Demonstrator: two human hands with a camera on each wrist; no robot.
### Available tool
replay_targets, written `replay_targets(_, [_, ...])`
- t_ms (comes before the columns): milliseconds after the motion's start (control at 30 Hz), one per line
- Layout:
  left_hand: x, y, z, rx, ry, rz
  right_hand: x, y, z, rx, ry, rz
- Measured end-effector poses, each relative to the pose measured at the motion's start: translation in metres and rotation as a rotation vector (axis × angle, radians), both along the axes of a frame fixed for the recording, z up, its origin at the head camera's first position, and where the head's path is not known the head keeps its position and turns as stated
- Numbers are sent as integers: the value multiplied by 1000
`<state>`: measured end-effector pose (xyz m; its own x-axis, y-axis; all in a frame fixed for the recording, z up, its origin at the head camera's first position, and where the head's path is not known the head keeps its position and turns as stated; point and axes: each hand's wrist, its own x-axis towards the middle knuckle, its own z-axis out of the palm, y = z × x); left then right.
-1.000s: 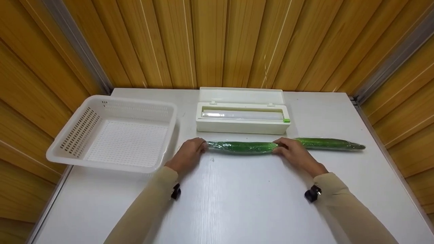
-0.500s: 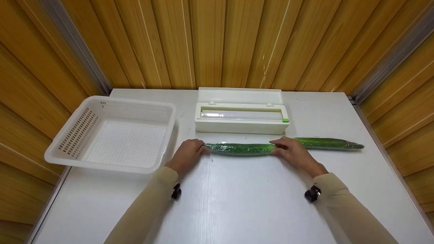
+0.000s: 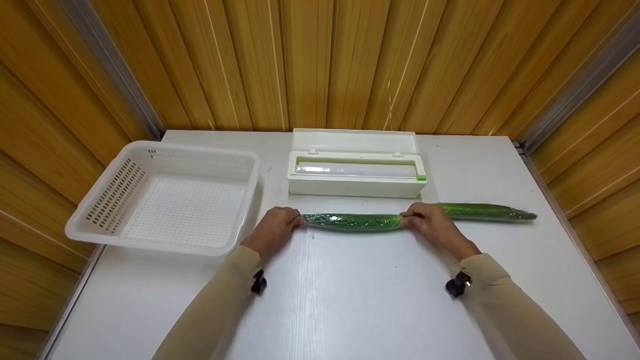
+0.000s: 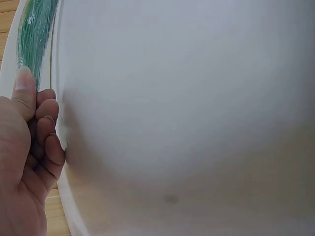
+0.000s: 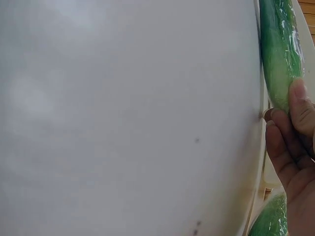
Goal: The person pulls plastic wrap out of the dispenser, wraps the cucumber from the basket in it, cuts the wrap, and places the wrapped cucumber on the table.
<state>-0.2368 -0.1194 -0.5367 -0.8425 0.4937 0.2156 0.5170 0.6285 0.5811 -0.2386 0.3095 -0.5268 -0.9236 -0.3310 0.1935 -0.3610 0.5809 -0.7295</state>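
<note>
A cucumber (image 3: 350, 222) wrapped in clear plastic film lies crosswise between both hands in the head view. At its left end my left hand (image 3: 278, 228) pinches the gathered film between thumb and curled fingers; the left wrist view shows the thumb (image 4: 24, 88) pressed on the film just below the green. My right hand (image 3: 434, 225) pinches the paler right end, and in the right wrist view its thumb (image 5: 298, 98) lies against the film there. Right of that hand rests a second wrapped cucumber (image 3: 487, 212), its near end partly hidden behind the hand.
Behind the cucumber stands a white cling film box (image 3: 357, 188), lid raised, a film roll (image 3: 355, 170) inside and a green slider (image 3: 421, 177) at its right. A white perforated basket (image 3: 185, 207) sits at the left of the white table (image 3: 345, 310). Wood-look panels (image 3: 310, 60) enclose the table.
The cucumber between my hands has shifted slightly toward me. My right fingers, a little spread half a second ago, have closed together on its end. The box, basket and second cucumber stay put.
</note>
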Motion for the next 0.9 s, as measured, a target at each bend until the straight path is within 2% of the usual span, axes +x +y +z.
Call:
replay_targets(233, [0,-3,-1,29,22,-20,-1,1,0,-32,-8,7])
replay_targets(567, [-2,-3,0,31,-66,-10,2,3,2,58,-63,-19])
replay_targets(900, [-2,-2,-2,51,-69,-20,-1,7,1,57,-66,-9])
